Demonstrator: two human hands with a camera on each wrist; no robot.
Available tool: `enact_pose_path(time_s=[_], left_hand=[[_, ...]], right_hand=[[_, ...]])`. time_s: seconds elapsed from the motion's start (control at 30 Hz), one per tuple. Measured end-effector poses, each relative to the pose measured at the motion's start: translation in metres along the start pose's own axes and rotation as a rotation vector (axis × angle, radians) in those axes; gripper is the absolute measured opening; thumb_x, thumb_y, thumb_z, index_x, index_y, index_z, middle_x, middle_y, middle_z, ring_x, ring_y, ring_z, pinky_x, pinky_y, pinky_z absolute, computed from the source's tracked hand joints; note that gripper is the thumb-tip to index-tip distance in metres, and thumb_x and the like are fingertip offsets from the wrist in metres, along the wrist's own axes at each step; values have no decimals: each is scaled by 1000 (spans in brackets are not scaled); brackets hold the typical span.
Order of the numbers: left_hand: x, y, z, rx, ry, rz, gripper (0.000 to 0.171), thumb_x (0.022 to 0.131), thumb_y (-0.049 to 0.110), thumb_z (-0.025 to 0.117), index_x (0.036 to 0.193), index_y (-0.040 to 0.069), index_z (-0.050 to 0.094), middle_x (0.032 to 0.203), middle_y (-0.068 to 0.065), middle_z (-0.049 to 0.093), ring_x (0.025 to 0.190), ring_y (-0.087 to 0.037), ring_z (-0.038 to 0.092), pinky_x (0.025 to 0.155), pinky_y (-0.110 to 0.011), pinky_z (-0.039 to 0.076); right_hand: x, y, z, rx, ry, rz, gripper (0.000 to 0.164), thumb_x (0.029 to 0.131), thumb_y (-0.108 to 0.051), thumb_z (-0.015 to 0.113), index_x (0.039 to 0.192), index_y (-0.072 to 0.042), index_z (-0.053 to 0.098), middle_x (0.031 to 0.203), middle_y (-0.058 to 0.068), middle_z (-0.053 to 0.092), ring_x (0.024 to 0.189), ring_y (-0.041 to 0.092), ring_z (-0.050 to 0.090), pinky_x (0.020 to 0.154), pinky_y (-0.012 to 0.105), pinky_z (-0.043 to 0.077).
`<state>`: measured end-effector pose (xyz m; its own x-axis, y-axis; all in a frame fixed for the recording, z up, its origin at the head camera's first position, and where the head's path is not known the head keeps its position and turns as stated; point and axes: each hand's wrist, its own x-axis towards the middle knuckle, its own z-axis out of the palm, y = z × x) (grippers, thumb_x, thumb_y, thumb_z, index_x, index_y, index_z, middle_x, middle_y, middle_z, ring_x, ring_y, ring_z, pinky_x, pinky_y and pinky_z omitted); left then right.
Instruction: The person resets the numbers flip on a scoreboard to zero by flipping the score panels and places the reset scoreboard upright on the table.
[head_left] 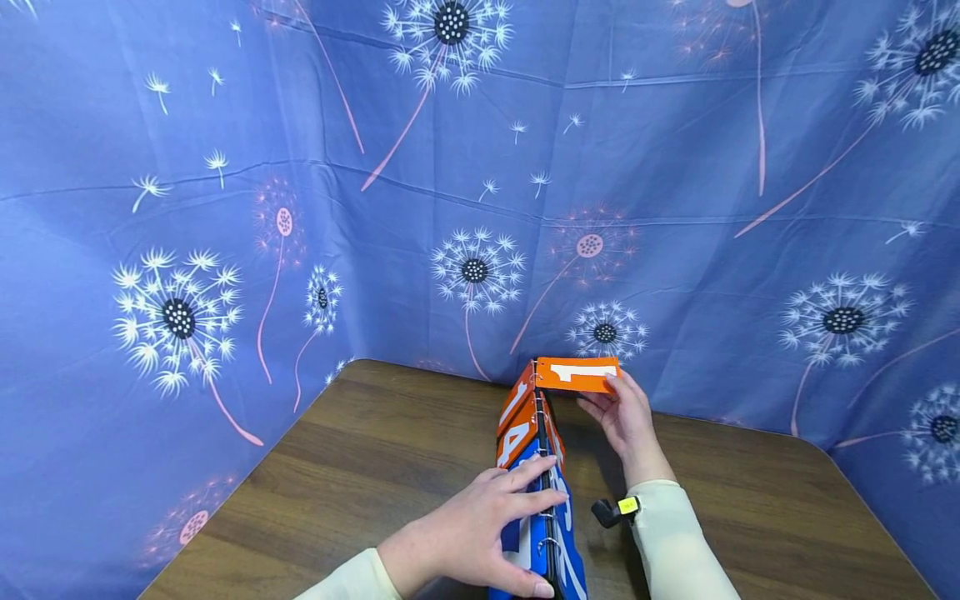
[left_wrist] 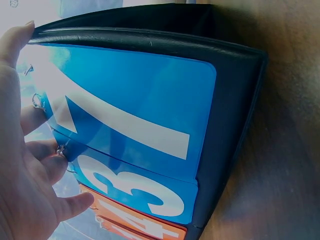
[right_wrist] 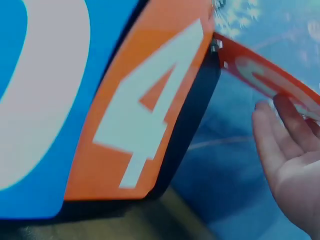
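Flip scoreboard, black and tent-shaped, standing on the wooden table before me, its ridge running away from my body. My left hand lies across the near part of the ridge, fingers spread apart, the thumb toward the near end; glare washes the left wrist view, so I cannot fairly tell how firmly the fingertips press. Beneath it are metal rings and a blue card with a 3. At the far end, my right hand pinches the outer edge of an orange card with a 1, which extends rightward from the ridge. The right wrist view shows an orange card with a 4 against the board's side. Behind hangs a blue dandelion-print cloth.
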<state>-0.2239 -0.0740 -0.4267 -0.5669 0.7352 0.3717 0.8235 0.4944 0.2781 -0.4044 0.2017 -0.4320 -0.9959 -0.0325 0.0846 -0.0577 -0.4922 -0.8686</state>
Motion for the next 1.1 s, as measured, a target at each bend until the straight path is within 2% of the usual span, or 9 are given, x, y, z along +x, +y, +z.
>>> enact_pose_path(time_s=[0.13,0.27,0.43,0.6,0.7,0.8,0.87,0.93,1.1], left_hand=[[0,0,-1,-26,-15,-12,86,87,74,64,162,35,50,179,3,21,157,-19,39,118,-48,38],[1,0,-2,-49,-35,-22,86,88,75,62,163,37,47,180,2,21,157,-21,38,118,-50,38],[1,-1,-2,-40,-32,-14,86,88,75,63,164,37,47,179,-1,24,158,-19,37,118,-50,38],[0,-1,-1,-28,-20,-3,86,88,74,64,163,35,48,179,0,23,162,-16,32,119,-50,37],[-1,-1,-2,-20,-12,5,85,88,73,64,163,34,49,179,0,24,162,-16,31,118,-50,38],[-1,-1,-1,-19,-6,12,85,88,73,64,163,34,49,179,-1,24,162,-16,32,118,-49,38],[-1,-1,-1,-21,-5,14,85,88,72,64,163,34,49,179,-2,25,161,-16,33,118,-49,38],[-1,-1,-1,-25,-5,15,85,89,72,64,163,34,49,179,-2,25,161,-16,33,118,-49,38],[-1,-1,-1,-17,4,23,85,88,72,65,162,33,50,179,-1,25,161,-16,33,118,-49,38]], right_hand=[[-2,-8,22,-208,-6,-83,53,105,-22,64,150,0,47,104,-5,76,86,10,78,89,40,62],[2,-14,46,-496,-25,-165,55,104,-22,65,149,5,50,121,10,72,99,9,71,94,37,59],[8,-23,73,-890,-167,-338,49,105,-21,63,147,4,59,131,26,71,113,30,72,94,40,57],[13,-24,98,-1153,-300,-390,60,103,-30,63,155,0,57,139,24,70,126,43,68,105,54,52],[15,-21,109,-1298,-359,-386,60,102,-36,65,155,-7,60,120,18,77,95,34,75,87,47,58],[16,-17,117,-1410,-419,-378,53,101,-36,68,147,-8,69,106,13,77,74,24,65,73,42,54],[16,-13,120,-1474,-452,-378,47,100,-35,70,137,-6,76,101,9,77,75,21,65,74,40,55],[16,-11,123,-1529,-484,-384,39,99,-32,72,126,-6,82,109,9,80,87,22,70,84,42,57],[16,-9,128,-1625,-584,-384,21,97,-24,74,101,-9,87,90,0,80,78,14,69,78,37,58]])
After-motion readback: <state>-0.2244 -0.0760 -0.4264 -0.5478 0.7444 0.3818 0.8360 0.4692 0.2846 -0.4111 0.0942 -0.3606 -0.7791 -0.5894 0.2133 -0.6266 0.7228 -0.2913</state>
